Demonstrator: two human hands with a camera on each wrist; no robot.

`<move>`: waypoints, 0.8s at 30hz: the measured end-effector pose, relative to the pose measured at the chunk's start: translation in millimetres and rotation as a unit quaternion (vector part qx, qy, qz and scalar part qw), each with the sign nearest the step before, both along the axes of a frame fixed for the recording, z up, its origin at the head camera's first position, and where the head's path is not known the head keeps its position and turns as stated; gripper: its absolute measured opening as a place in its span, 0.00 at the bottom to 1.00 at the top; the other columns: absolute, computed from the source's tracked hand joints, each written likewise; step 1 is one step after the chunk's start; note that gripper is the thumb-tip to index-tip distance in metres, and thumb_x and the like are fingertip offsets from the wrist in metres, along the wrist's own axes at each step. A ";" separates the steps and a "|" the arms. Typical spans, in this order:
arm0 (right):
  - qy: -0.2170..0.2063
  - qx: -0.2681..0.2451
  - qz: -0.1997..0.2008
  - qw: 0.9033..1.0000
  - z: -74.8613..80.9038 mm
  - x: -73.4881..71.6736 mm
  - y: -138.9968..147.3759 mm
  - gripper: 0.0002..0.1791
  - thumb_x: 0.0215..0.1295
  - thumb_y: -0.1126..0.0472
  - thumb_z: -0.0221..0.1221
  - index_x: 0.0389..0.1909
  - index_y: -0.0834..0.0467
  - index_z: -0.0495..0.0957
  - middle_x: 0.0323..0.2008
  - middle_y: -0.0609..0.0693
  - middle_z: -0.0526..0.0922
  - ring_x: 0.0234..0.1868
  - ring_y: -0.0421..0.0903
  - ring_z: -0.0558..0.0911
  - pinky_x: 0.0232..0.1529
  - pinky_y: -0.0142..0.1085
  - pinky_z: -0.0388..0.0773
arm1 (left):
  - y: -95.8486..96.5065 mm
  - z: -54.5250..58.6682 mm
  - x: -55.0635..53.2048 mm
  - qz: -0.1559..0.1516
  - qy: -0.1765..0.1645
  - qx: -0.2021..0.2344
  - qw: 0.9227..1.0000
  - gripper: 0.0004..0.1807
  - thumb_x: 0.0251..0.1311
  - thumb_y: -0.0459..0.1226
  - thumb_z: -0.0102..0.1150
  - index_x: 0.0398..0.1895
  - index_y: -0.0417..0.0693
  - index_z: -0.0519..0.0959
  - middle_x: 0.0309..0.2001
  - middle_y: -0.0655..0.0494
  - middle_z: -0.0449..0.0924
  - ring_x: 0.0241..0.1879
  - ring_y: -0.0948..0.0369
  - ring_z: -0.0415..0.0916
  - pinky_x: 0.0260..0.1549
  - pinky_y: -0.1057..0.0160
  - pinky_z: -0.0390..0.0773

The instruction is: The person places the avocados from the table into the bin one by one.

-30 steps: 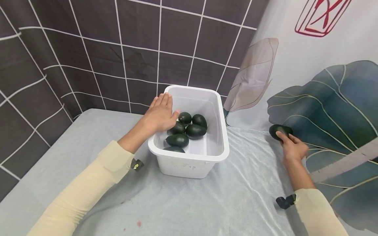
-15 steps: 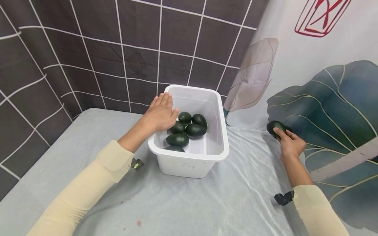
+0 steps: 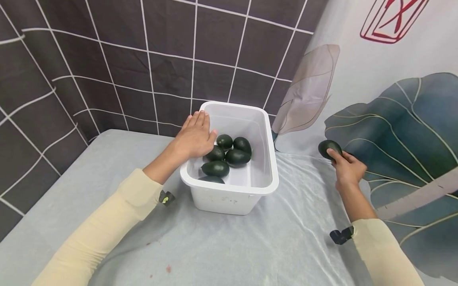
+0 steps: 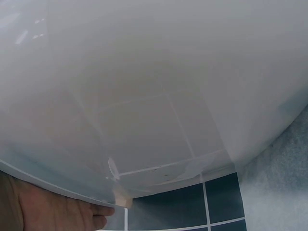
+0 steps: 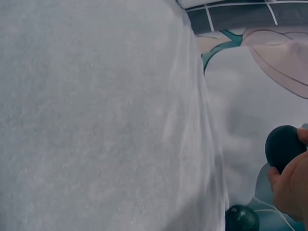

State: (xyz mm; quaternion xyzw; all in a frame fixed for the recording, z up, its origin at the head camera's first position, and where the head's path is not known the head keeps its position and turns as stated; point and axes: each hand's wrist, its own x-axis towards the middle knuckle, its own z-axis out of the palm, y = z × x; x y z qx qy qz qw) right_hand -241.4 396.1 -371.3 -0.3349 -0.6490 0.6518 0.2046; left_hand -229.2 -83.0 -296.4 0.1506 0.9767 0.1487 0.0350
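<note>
A white plastic tub point(image 3: 229, 194) stands on the cloth, and several dark green avocados point(image 3: 237, 157) lie on its floor. My left hand point(image 3: 195, 139) rests on the tub's left rim with fingers straight; in the left wrist view, the hand point(image 4: 57, 211) shows below the tub's glossy outer wall point(image 4: 144, 120). At the right edge of the cloth, my right hand point(image 3: 350, 169) grips one avocado point(image 3: 328, 149) between thumb and fingers, apart from the tub. The right wrist view shows this avocado point(image 5: 284, 148) plus a second dark green one point(image 5: 242, 219) below, partly cut off.
A pale grey-blue cloth point(image 3: 214, 246) covers the surface. Behind it hangs a dark curtain point(image 3: 171, 71) with white grid lines. A white curtain with large printed leaves point(image 3: 393, 119) borders the right side.
My right hand has lifted the avocado and moved it slightly left and away from me. My left hand stays on the tub's rim. The avocados in the tub have not moved.
</note>
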 end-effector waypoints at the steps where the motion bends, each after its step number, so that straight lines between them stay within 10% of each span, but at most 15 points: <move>1: 0.001 -0.001 0.002 1.000 0.4 -0.1 -1.2 0.40 0.58 0.52 0.86 0.71 0.56 0.84 0.52 0.38 0.76 0.61 0.43 0.88 0.77 0.39 0.80 | 0.2 0.2 0.0 0.000 0.000 0.000 1.000 0.43 0.89 0.51 0.26 0.92 0.29 0.38 0.93 0.32 0.31 0.94 0.38 0.29 0.94 0.43 0.31; 24: 0.051 -0.001 0.048 0.998 12.0 -11.6 -32.4 0.38 0.62 0.59 0.84 0.73 0.59 0.84 0.52 0.40 0.78 0.74 0.47 0.85 0.76 0.38 0.81 | 0.1 1.3 0.4 0.000 -0.002 0.002 1.000 0.43 0.89 0.52 0.26 0.92 0.29 0.37 0.93 0.32 0.31 0.94 0.38 0.29 0.94 0.43 0.31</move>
